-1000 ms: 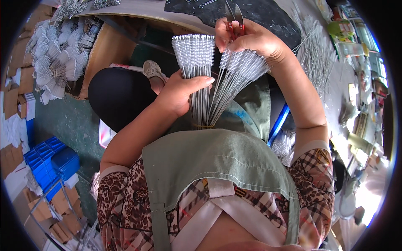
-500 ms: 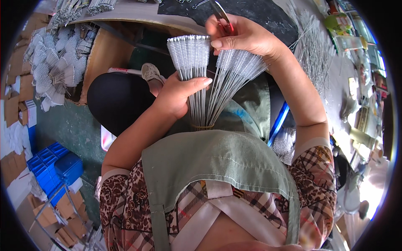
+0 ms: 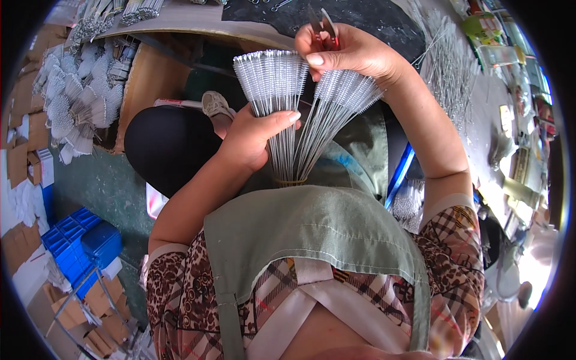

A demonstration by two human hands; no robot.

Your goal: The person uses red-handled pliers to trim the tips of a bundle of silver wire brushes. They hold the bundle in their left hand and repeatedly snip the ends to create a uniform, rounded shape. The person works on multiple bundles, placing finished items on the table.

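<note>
A bundle of thin wire brushes (image 3: 273, 84) with white bristle heads stands fanned over my lap, its lower ends tied by a tan band (image 3: 290, 182). My left hand (image 3: 255, 133) is wrapped round the left part of the bundle, thumb across the wires. The right part, a second fan of brushes (image 3: 348, 93), leans away with a gap between the two. My right hand (image 3: 348, 53) is closed on a small pair of pliers or snips (image 3: 324, 35) with red on the handles, jaws apart and pointing away from me. Its thumb and fingers are at the top of the right fan.
A worktable with a black mat (image 3: 372, 24) lies ahead. Loose wire brushes (image 3: 450, 66) are heaped at its right. An open cardboard box (image 3: 150, 84) and brush bundles (image 3: 84, 108) are at the left, a blue crate (image 3: 72, 240) below. A green apron (image 3: 312, 222) covers my front.
The left fan has spread wider at the top, toward both sides. The tool in my right hand has turned and its jaws now show apart. My left hand keeps its grip.
</note>
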